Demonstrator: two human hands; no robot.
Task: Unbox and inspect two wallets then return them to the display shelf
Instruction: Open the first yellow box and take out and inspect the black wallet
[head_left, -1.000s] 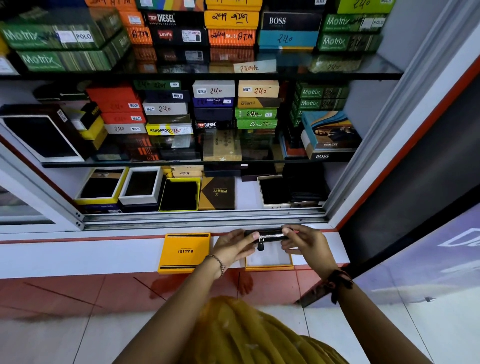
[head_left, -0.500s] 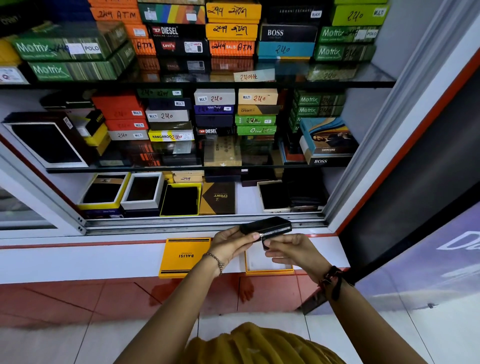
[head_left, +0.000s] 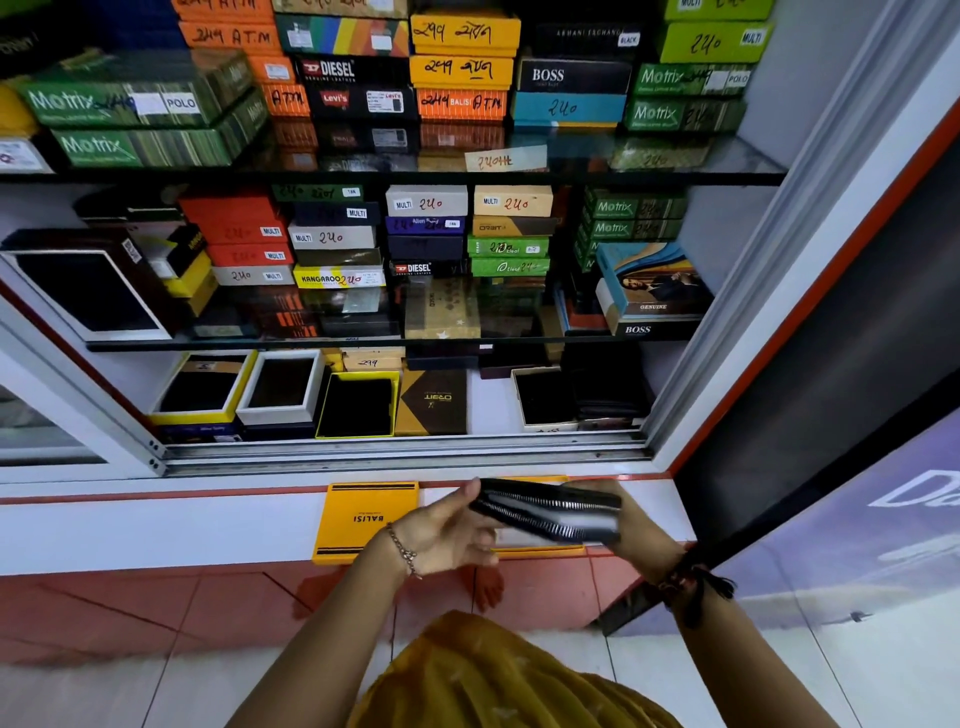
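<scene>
A black zip-around wallet (head_left: 545, 512) hangs over the white ledge, its zipper parted so the metal teeth show. My right hand (head_left: 636, 530) grips its right end from below. My left hand (head_left: 447, 530) touches the wallet's left end with thumb and fingers spread. The yellow BALISI box lid (head_left: 366, 519) lies flat on the ledge to the left. The matching yellow box base (head_left: 540, 543) sits under the wallet, mostly hidden by it.
The display shelf (head_left: 405, 452) stands behind the ledge, with several open boxes on its bottom level and stacked wallet boxes on the glass shelves above. An aluminium sliding track runs along its front edge. A slid-back glass door (head_left: 62, 426) is at the left.
The wallet has been turned and unzipped; it was shut with the pull hanging down a second ago. My right hand moved from the top edge to the right end, and the view tilted upward.
</scene>
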